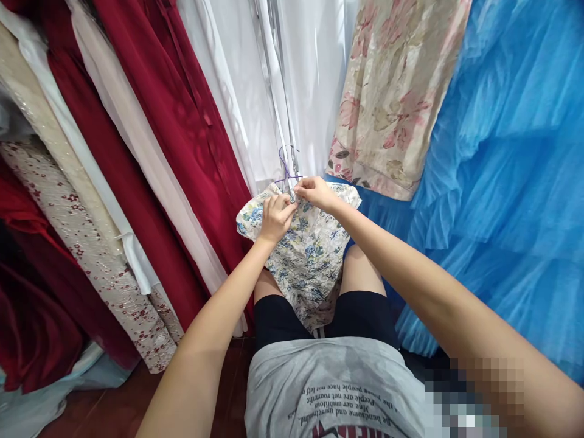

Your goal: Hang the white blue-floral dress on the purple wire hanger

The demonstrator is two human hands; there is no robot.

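A white dress with a blue and yellow floral print [310,255] hangs in front of me, its lower part falling between my legs. At its top, a thin purple wire hanger [283,159] pokes out of the neckline. My left hand [276,218] pinches the cloth left of the neckline's middle, with the fingers bent. Just beside it, slightly higher, my right hand [314,192] pinches the neckline edge between thumb and fingers. Their fingertips nearly meet, and any small fastening between them is too hidden to make out.
Dark red gowns [164,121] and a cream dress with small red flowers [91,237] hang on the left. White fabric [314,73] hangs behind the hanger. A beige floral garment [392,103] and blue ruffled tulle [511,182] fill the right. Reddish floor tiles [104,407] show below.
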